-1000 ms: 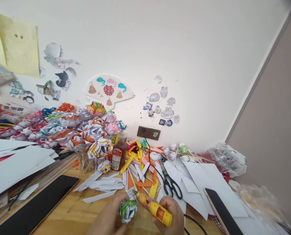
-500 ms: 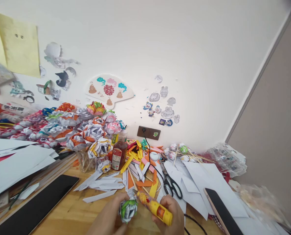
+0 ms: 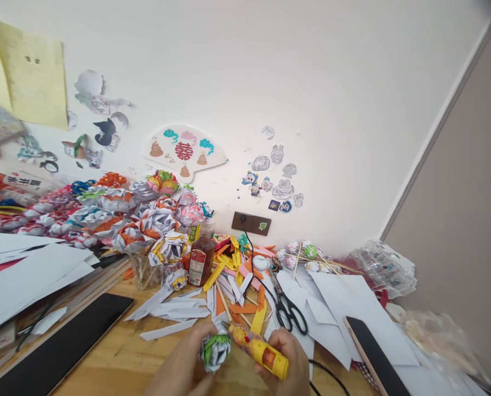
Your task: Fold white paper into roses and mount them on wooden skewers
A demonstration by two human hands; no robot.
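Near the bottom middle, my left hand [image 3: 184,363] grips a small folded paper flower [image 3: 215,352] in green and white, fingers curled round its left side. My right hand [image 3: 287,360] is wrapped around a yellow hot glue gun [image 3: 259,350], its metal nozzle pointing left. The nozzle tip is at the flower's upper right edge; whether it touches cannot be told. Just beyond the hands lie white folded paper strips [image 3: 175,309] and yellow and orange ones. Black-handled scissors [image 3: 288,311] rest behind the right hand.
Finished paper flowers [image 3: 158,223] crowd the back left, beside a bottle of brown liquid [image 3: 201,258]. A dark tablet [image 3: 70,344] lies left, a phone [image 3: 373,355] right on white paper sheets [image 3: 360,308]. A black cord [image 3: 251,258] runs from the wall socket [image 3: 250,224].
The glue gun and paper flower have shifted very slightly left, along with my hands. Both grips stay the same.
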